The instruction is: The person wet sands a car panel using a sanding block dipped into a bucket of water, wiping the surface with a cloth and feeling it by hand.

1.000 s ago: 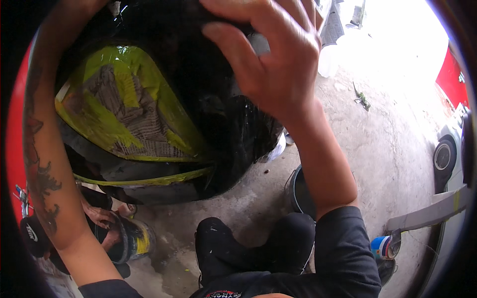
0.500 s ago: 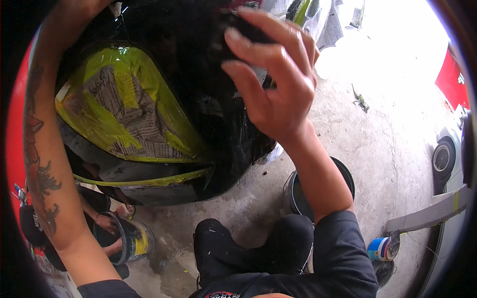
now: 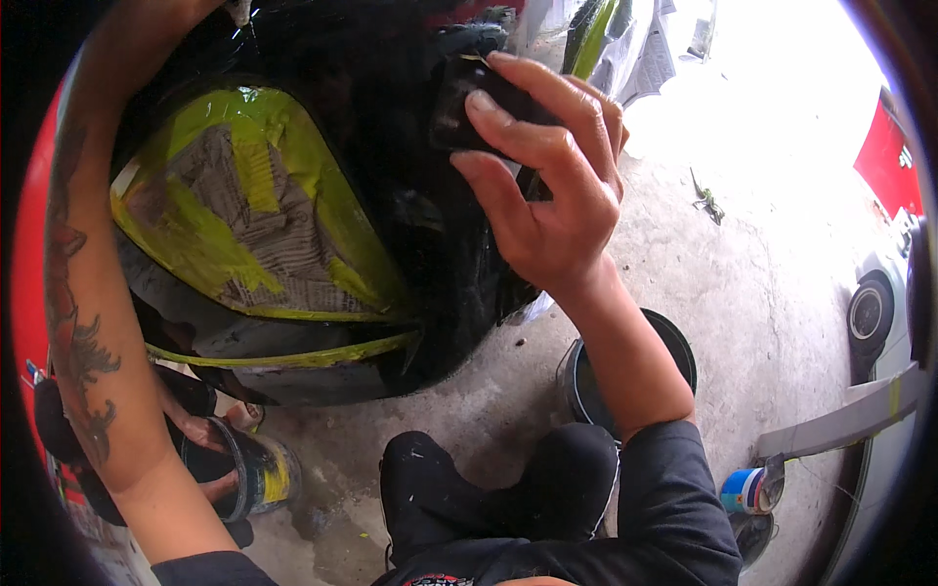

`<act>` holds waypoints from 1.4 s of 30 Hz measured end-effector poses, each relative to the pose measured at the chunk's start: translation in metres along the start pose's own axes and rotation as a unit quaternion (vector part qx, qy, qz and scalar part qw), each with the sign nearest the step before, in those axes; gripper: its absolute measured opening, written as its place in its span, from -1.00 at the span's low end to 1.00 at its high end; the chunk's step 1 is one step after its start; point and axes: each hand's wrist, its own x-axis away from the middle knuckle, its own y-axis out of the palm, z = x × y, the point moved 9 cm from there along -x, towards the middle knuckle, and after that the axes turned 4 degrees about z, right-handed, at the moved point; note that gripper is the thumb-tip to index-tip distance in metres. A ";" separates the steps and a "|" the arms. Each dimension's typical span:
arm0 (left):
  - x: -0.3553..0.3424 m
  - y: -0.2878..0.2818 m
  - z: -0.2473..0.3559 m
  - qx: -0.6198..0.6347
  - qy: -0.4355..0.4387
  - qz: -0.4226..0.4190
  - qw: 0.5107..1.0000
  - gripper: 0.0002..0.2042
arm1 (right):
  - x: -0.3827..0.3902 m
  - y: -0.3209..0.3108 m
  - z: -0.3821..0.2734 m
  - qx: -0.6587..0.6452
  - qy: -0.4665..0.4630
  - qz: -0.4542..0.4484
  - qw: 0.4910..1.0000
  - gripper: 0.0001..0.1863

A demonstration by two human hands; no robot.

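Note:
A glossy black car body panel (image 3: 371, 117) fills the upper left, with an inset (image 3: 244, 195) masked in yellow-green tape and newspaper. My right hand (image 3: 547, 176) holds a small dark pad or block (image 3: 454, 112) against the black surface, fingers bent over it. My tattooed left forearm runs up along the panel's left side to my left hand (image 3: 195, 15) at the top edge, its fingers mostly out of view.
A co-worker's hand (image 3: 205, 435) is at a black bucket (image 3: 269, 493) lower left. A dark bucket (image 3: 576, 386) stands below my right arm on the concrete floor (image 3: 723, 293). At right are a paint can (image 3: 743, 488), a grey bumper-like piece (image 3: 831, 425) and a car wheel (image 3: 868, 313).
My right hand has moved down over the panel from near the top of the view, revealing more of the dark pad under its fingers. My left arm has barely moved.

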 end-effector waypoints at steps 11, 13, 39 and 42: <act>0.002 -0.001 0.000 -0.025 0.027 0.016 0.999 -0.80 | -0.015 0.003 -0.004 0.015 -0.044 0.016 0.999 -0.70; 0.000 0.004 -0.005 0.061 -0.055 -0.014 0.996 -0.80 | -0.003 0.000 -0.005 0.002 -0.021 0.007 1.000 -0.70; -0.002 -0.004 -0.018 0.121 -0.074 -0.034 0.989 -0.83 | 0.002 0.013 -0.045 0.041 -0.045 -0.025 0.998 -0.67; 0.000 -0.002 -0.009 0.074 -0.022 -0.005 0.997 -0.84 | -0.022 0.014 -0.050 0.069 -0.090 -0.042 0.993 -0.65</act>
